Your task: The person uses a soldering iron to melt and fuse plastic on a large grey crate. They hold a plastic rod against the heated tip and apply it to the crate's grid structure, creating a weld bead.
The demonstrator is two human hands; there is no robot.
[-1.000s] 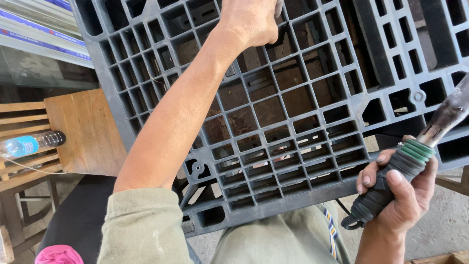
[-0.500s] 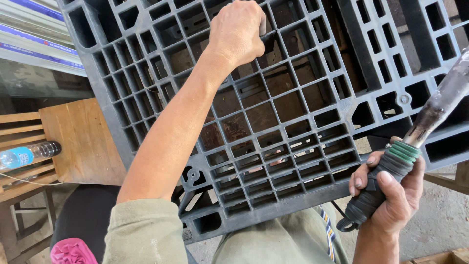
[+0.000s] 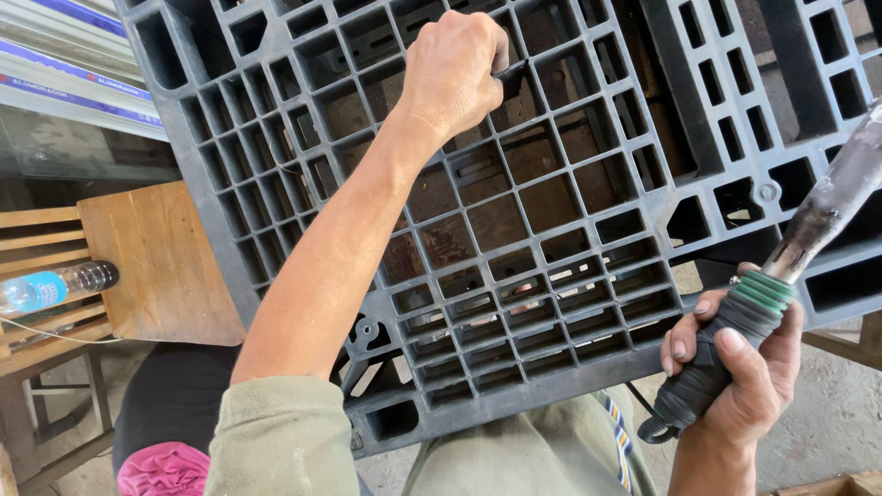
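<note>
While left hand (image 3: 450, 78) pinches a rib at twelve o'clock of stiff, probably heavy grey pallet (image 3: 570, 230), right hand (image 3: 735, 367), fully closed round heat tool (image 3: 781, 285) at four o'clock.

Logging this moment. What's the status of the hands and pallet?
Left hand gripping pallet rib. Right hand shut on heat tool, tip off the grid. Nothing between.

A wooden stool (image 3: 156, 266) stands at the left, its flat seat bare. Beside it, a slatted wooden bench (image 3: 37, 276) carries a clear water bottle (image 3: 55, 287) lying on its side across the slats, near the front edge.
</note>
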